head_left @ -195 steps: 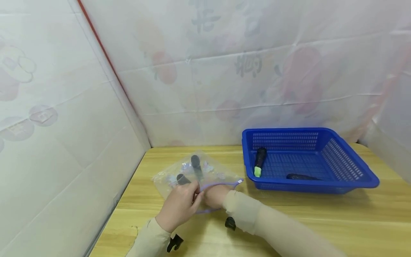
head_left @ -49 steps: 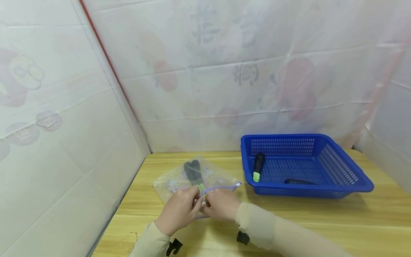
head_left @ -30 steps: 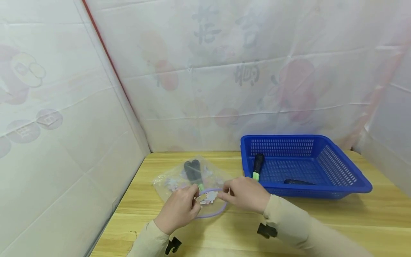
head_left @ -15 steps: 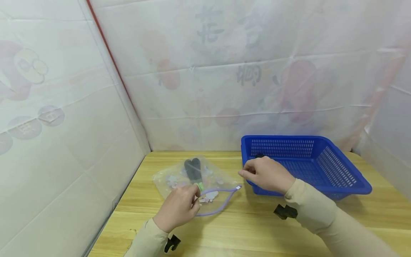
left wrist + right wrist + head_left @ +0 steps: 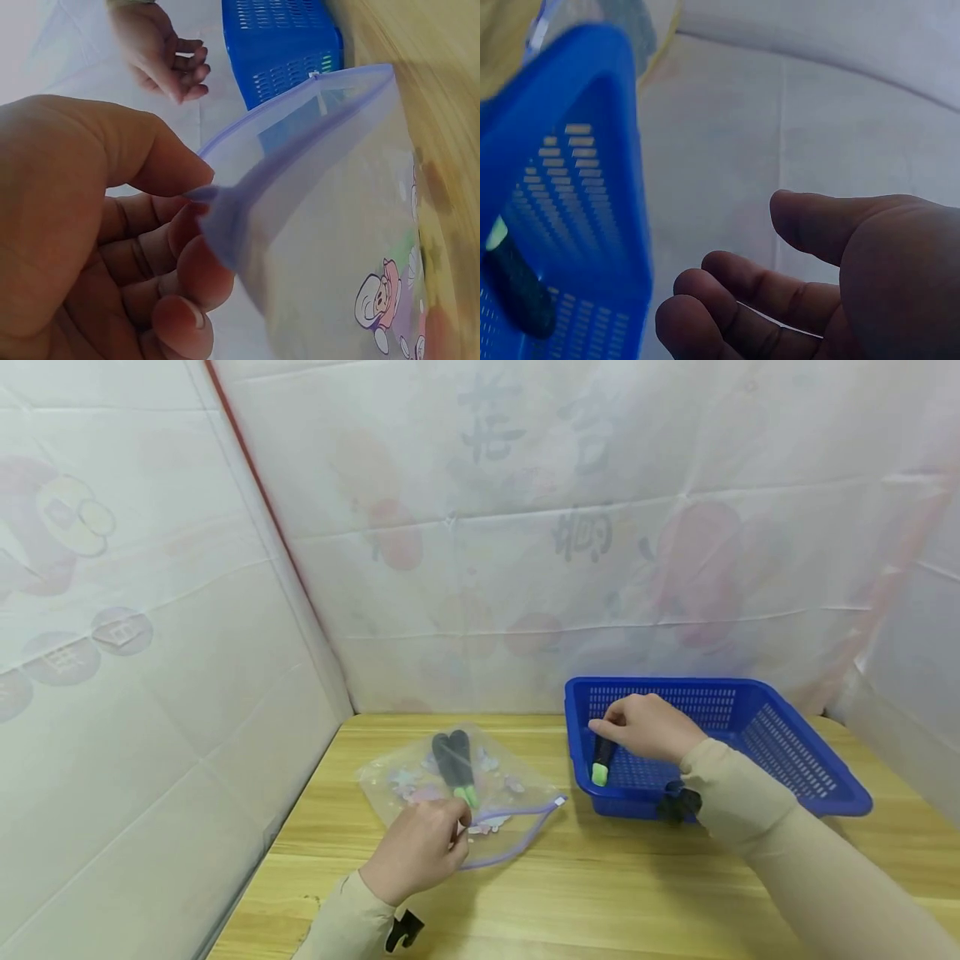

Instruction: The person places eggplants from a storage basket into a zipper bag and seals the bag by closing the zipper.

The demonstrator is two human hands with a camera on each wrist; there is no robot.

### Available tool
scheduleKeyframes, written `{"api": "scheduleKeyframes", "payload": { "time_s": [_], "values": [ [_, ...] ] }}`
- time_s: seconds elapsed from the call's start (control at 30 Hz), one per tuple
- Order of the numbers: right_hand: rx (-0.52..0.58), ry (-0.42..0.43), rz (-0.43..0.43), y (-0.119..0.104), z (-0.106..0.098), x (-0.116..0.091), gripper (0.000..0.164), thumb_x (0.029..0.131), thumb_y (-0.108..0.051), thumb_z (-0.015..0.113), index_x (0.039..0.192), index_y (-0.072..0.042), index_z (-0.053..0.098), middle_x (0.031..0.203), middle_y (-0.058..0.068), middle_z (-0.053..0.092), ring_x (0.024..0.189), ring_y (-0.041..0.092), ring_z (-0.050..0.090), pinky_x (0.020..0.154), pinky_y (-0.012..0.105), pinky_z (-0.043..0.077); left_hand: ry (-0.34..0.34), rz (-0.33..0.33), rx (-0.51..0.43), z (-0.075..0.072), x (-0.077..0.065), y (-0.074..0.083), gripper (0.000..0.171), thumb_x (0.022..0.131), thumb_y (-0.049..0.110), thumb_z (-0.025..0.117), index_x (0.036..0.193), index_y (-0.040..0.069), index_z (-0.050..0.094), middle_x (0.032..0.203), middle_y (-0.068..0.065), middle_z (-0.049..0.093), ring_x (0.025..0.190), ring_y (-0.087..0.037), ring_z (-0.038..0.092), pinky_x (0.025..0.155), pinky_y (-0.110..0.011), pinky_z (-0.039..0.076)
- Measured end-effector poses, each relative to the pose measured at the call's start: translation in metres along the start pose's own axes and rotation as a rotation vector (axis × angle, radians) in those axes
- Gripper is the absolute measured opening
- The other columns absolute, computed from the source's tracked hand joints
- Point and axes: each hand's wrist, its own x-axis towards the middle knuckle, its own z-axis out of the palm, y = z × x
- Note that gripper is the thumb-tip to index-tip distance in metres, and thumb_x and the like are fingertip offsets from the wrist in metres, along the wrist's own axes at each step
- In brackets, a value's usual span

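Observation:
My left hand [image 5: 423, 850] pinches the purple zip edge of a clear plastic zip bag [image 5: 330, 202] between thumb and forefinger, and the bag's mouth gapes toward the right. Inside the bag, two dark eggplants [image 5: 453, 758] with light green stem ends lie side by side, those ends toward the mouth. My right hand [image 5: 651, 727] is over the left part of a blue basket [image 5: 810, 752], its fingers loosely bent and holding nothing. Just below its fingertips lies another eggplant [image 5: 517, 289], green end toward me, partly hidden by the hand in the head view.
The bag and basket stand on a wood-grain table [image 5: 525, 910], the basket at the back right. A small white zip slider [image 5: 559, 800] sits at the bag's right corner, close to the basket. Pale printed sheets [image 5: 465, 568] hang behind and at the sides.
My right hand has come out of the bag and moved right to above the basket. The bagged eggplants, earlier apart, now lie together. My left hand keeps its pinch on the bag edge.

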Motion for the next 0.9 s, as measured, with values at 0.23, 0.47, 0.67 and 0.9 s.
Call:
{"api": "scheduleKeyframes", "payload": {
  "time_s": [0.23,0.47,0.67,0.9],
  "values": [
    [0.047,-0.029,0.085,0.023,-0.005,0.015,0.040,0.098,-0.037,0.052,0.066,-0.015,0.061,0.053,-0.005,0.028,0.047,0.012,0.029,0.049,0.030,0.029,-0.021,-0.006,-0.003,-0.002,-0.001,0.002,0.008,0.076,0.004,0.065,0.079,0.011,0.062,0.063,0.009,0.053,0.050,0.002,0.039,0.046,-0.013,0.034],
    [0.079,-0.061,0.159,0.044,-0.003,0.028,0.043,0.099,-0.039,0.049,0.067,-0.012,0.060,0.051,-0.002,0.039,0.048,0.014,0.039,0.050,0.030,0.034,-0.043,-0.021,-0.006,-0.003,-0.002,0.003,0.008,0.077,0.004,0.064,0.079,0.011,0.062,0.063,0.009,0.052,0.051,0.001,0.039,0.046,-0.013,0.034],
    [0.112,-0.099,0.229,0.062,0.010,0.038,0.042,0.098,-0.041,0.049,0.078,-0.008,0.067,0.054,0.000,0.045,0.049,0.015,0.040,0.052,0.031,0.036,-0.050,-0.026,-0.005,-0.003,-0.004,0.004,0.009,0.077,0.004,0.064,0.078,0.012,0.061,0.062,0.010,0.051,0.050,0.001,0.039,0.045,-0.013,0.034],
    [0.125,-0.111,0.260,0.072,0.021,0.048,0.045,0.097,-0.043,0.050,0.063,-0.014,0.054,0.052,-0.002,0.042,0.047,0.014,0.040,0.049,0.030,0.035,-0.040,-0.018,-0.007,-0.003,-0.005,0.004,0.010,0.076,0.003,0.064,0.078,0.012,0.061,0.062,0.010,0.052,0.050,0.002,0.038,0.045,-0.013,0.034]
  ]
}}
